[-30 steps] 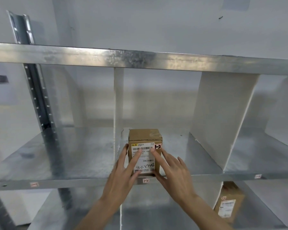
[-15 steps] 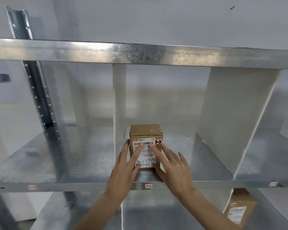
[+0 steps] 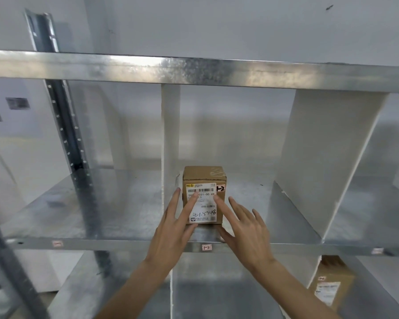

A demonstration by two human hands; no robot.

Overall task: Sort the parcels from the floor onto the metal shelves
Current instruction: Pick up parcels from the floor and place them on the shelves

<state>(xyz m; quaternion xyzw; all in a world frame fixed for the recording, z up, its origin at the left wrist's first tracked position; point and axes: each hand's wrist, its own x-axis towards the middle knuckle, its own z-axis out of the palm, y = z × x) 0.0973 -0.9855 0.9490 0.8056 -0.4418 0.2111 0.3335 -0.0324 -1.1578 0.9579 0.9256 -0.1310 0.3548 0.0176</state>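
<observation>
1. step in hand, by judgement: seating the parcel (image 3: 203, 194) in its bay on the metal shelf (image 3: 115, 203), label facing out.
2. best done with flat, even pressure from both sides at once, so as to slide the box straight back rather than twist it against the white divider (image 3: 170, 143) just beyond the left fingertips.
3. worth checking the handwritten mark at the parcel's top right corner against the small tag (image 3: 206, 247) on the shelf edge below the fingers; both appear to read alike.
4. left hand (image 3: 173, 236): fingers (image 3: 189, 207) straight and spread apart, index lying across the front label, another fingertip along the box's left edge; touching, not gripping.
5. right hand (image 3: 247, 233): fingers (image 3: 221, 207) likewise straight and fanned, index tip on the label, the others just right of the box; thumb near the bottom front corner, contact unclear.
6. parcel upright on the shelf, just past both sets of fingertips, close beside the divider.
7. second parcel (image 3: 329, 288) on the shelf below, well right of the right fingers.
</observation>
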